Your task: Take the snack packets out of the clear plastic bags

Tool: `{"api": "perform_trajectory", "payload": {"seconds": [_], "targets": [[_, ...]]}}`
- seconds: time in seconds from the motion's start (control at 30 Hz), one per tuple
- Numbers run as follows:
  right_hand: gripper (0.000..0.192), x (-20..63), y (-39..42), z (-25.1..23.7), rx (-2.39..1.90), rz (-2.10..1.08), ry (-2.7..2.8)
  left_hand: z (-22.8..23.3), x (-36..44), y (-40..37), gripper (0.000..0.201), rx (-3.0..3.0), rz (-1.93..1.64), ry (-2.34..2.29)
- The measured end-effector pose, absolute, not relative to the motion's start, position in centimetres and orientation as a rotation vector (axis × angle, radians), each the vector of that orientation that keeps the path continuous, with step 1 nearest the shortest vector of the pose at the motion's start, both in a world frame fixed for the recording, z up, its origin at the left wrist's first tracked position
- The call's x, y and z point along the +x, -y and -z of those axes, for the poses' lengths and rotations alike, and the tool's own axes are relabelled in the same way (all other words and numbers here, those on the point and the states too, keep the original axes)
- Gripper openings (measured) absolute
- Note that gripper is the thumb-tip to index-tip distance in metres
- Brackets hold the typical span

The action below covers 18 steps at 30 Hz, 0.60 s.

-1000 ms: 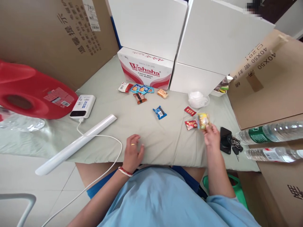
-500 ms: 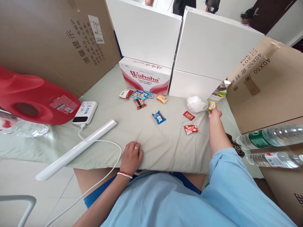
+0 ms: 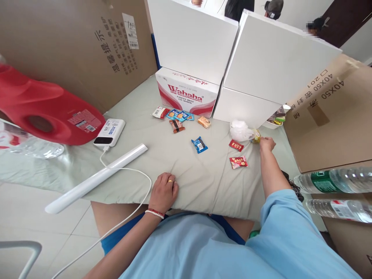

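My right hand (image 3: pixel 267 144) reaches out at the right. Its fingertips pinch the edge of a small yellow snack packet (image 3: pixel 256 136), which lies against a crumpled clear plastic bag (image 3: pixel 241 131). Nearer to me are two red snack packets, one (image 3: pixel 236 145) just in front of the bag and another (image 3: pixel 238 162) below it. My left hand (image 3: pixel 164 190) rests near the table's front edge, fingers curled in and nothing visible in them. A blue packet (image 3: pixel 199 145) lies mid-table. Farther back are a brown packet (image 3: pixel 176 126), a tan one (image 3: pixel 204 122) and several blue biscuit packets (image 3: pixel 182 116).
White boxes (image 3: pixel 186 93) wall off the back; a white bowl of snacks (image 3: pixel 272 124) stands behind the right hand. Water bottles (image 3: pixel 334 180) lie at right. Left are a red jug (image 3: pixel 49 108), a power bank (image 3: pixel 109 132) with a cable, and a white tube (image 3: pixel 97 177).
My right hand has shifted slightly, and the yellow packet now sits closer against the plastic bag, partly covered. The left hand stays in place. The whole view has turned a little.
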State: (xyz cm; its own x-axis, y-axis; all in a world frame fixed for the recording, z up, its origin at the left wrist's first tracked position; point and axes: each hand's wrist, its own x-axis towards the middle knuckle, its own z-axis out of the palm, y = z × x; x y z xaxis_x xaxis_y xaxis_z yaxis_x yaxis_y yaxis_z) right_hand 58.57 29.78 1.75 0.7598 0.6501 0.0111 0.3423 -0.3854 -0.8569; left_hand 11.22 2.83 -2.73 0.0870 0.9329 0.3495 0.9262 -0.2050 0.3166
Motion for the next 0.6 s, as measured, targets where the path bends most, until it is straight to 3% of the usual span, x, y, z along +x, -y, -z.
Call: {"api": "perform_trajectory", "payload": {"seconds": [0.1, 0.33, 0.5, 0.6], "targets": [[0.030, 57.6, -30.0, -3.5, -1.977, -0.166, 0.874, 2.9, 11.3, -2.9, 0.014, 2.333, -0.768, -1.979], [0.027, 52.1, -33.5, -6.4, -1.686, 0.019, 1.644, 3.0, 11.3, -3.0, 0.013, 2.360, -0.800, -1.988], [0.016, 49.9, -34.7, -6.4, -2.195, -0.197, 1.847, 3.0, 11.4, -2.8, 0.013, 2.335, -0.789, -2.035], [0.011, 50.3, -34.6, -6.2, -2.229, -0.139, 1.795, 2.9, 11.5, -2.8, 0.014, 2.322, -0.786, -2.055]]}}
